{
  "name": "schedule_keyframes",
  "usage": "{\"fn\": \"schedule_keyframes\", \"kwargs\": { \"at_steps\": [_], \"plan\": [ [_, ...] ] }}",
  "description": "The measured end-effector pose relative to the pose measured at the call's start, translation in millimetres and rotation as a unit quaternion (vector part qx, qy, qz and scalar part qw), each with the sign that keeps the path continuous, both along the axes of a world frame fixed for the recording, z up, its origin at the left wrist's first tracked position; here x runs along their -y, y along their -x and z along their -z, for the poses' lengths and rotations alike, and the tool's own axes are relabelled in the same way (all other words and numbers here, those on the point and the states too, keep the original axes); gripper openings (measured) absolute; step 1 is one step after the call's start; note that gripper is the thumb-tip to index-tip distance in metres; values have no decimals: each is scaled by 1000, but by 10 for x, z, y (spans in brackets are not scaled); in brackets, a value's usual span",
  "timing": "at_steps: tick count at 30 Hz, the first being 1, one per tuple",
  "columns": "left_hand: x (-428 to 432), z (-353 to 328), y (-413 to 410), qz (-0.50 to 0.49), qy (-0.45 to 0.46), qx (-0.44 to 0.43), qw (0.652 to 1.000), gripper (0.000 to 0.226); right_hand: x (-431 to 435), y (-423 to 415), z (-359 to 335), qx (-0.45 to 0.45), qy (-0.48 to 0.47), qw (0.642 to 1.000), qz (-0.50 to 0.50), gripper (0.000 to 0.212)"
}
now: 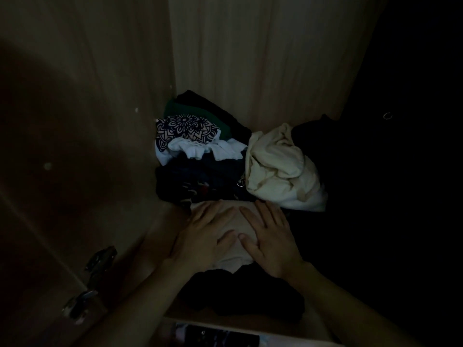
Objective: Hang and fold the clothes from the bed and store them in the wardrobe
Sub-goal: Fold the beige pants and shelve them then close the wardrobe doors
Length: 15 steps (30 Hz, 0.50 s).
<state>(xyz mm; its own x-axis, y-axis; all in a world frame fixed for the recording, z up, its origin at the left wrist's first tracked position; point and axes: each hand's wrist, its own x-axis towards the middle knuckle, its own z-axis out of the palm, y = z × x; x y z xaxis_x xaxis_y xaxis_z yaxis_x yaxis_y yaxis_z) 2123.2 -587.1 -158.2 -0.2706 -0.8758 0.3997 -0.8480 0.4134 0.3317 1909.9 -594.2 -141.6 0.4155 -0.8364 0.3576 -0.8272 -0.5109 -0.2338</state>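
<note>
Deep in the dim wardrobe (250,58), a loose stack of clothes (200,156) and a crumpled cream garment (278,169) crowd the shelf. In front lies the folded pale garment (234,259), pressed under the left hand (200,236) and right hand (271,242), fingers flat. Pushing it further could topple the stack.

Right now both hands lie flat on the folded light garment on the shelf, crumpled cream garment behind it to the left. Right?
No: the head view shows the crumpled cream garment behind it to the right. The rest holds: left hand and right hand lie flat on the folded light garment on the shelf.
</note>
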Motion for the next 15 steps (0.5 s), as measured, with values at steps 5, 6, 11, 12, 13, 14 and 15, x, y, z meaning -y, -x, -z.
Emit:
{"fn": "schedule_keyframes", "kwargs": {
  "at_steps": [5, 6, 11, 12, 13, 14, 15],
  "plan": [
    [164, 110, 21, -10, -15, -3, 1000, 58, 167, -21, 105, -13, -5, 1000, 16, 64],
    [167, 97, 23, -10, -20, 2, 1000, 58, 170, -20, 107, -15, -8, 1000, 17, 64],
    [21, -97, 84, -35, -53, 31, 997, 73, 72, -10, -10, -42, -49, 998, 24, 73],
    [-19, -158, 108, -44, -60, 40, 996, 74, 25, 6, -67, -43, -57, 997, 25, 78],
    [-62, -216, 131, -53, -64, 49, 995, 72, -29, 32, -120, -42, -63, 997, 29, 84],
    [-107, -270, 155, -62, -65, 58, 994, 71, -88, 58, -170, -41, -66, 996, 33, 88],
    [-158, -317, 174, -73, -62, 64, 993, 70, -151, 82, -221, -37, -67, 996, 37, 89]
  ]
}}
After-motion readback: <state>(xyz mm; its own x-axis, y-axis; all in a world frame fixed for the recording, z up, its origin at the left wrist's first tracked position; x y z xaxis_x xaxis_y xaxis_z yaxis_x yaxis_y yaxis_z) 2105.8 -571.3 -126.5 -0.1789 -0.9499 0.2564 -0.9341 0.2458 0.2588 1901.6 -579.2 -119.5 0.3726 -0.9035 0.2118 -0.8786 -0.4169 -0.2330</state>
